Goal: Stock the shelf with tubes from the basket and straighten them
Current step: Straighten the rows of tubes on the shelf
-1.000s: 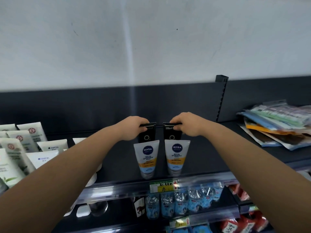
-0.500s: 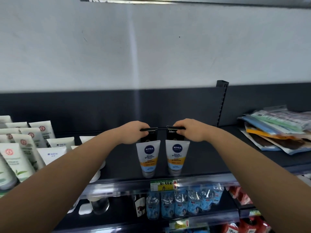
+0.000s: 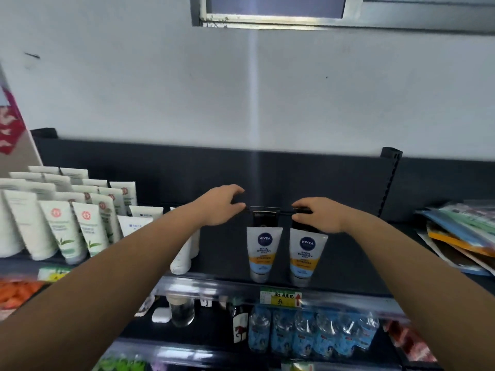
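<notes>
Two white, yellow and blue Nivea tubes with black tops stand side by side, cap down, at the front of the black shelf point(image 3: 222, 253). My left hand point(image 3: 222, 206) hovers just left of the left tube point(image 3: 263, 253), fingers loosely spread and thumb tip near its crimped top edge. My right hand point(image 3: 317, 215) curls over the black top of the right tube point(image 3: 306, 254) and pinches it. No basket is in view.
Rows of white and green tubes point(image 3: 64, 231) fill the shelf's left side. A stack of flat packets point(image 3: 460, 236) lies at the right. Small blue bottles point(image 3: 308, 336) line the lower shelf under a yellow price tag point(image 3: 280, 298).
My left hand has let go of the left tube's top and drawn slightly up and to the left. My right hand keeps its hold. The camera has tilted upward.
</notes>
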